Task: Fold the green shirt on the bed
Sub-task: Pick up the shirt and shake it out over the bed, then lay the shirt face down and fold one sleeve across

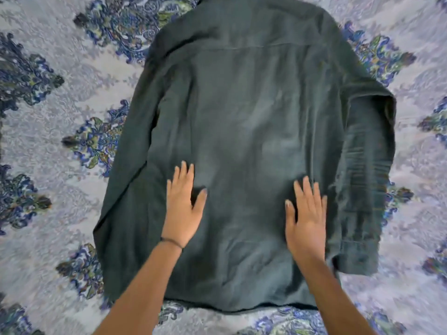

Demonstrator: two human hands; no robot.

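Currently on the bed: green shirt [246, 117], spread flat with its back panel up, collar end away from the person, hem nearest them.
Bed cover: pale bedspread [48, 213] with blue and green paisley motifs, showing all round the shirt.
Left hand [183, 201]: palm down on the lower back panel, left of centre; fingers straight and close together, thumb spread to the side.
Right hand [306, 218]: palm down on the lower back panel, right of centre; fingers straight, slightly apart, thumb out.
Left wrist: thin dark band [171, 241].
Left-side sleeve [125, 189]: lies along the shirt's edge, pointing toward the hem.
Right-side sleeve [362, 177]: bent at the elbow, running down beside the body, cuff [358, 252] near the hem corner.
Yoke seam [242, 45]: crosses the upper back.
Writing, brand marks: none can be read; the shirt's right side is blurred.
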